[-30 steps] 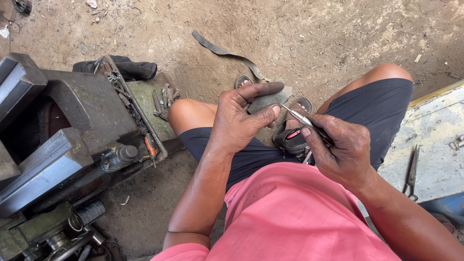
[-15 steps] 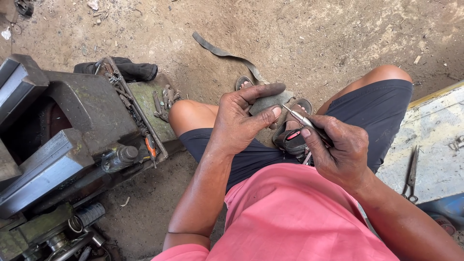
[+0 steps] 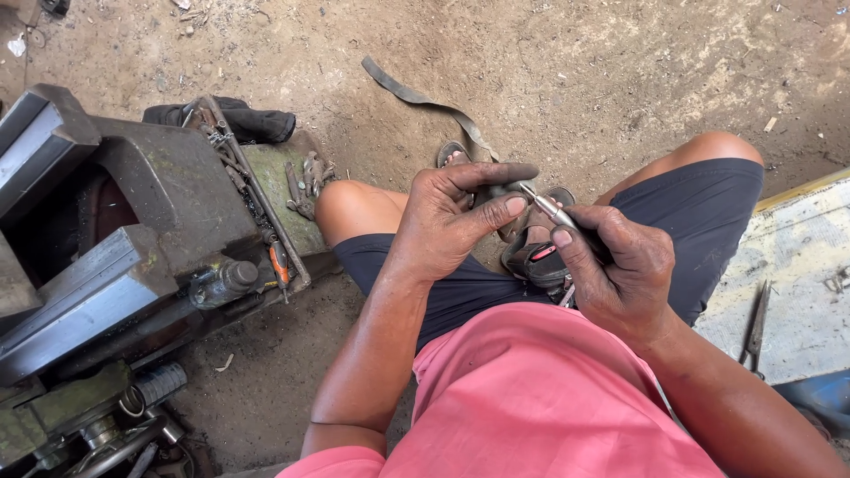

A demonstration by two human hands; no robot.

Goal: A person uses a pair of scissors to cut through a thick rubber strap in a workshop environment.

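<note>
Mid-job — my left hand (image 3: 452,226) pinched a small dark flat piece (image 3: 506,189) over my knees.
My right hand (image 3: 615,270) gripped the slim silver metal tool (image 3: 547,206), tip at the piece's edge — work unfinished, I judged.

Two hands at frame centre: left hand (image 3: 447,226), right hand (image 3: 615,270). One slim metal tool (image 3: 547,209) between them. One small dark part (image 3: 505,189) under the left fingers. Two sandalled feet (image 3: 540,257). One grey rubber strip (image 3: 425,102), upper centre. One heavy metal machine (image 3: 133,257), left. One pair of pliers (image 3: 754,327), right edge.
</note>
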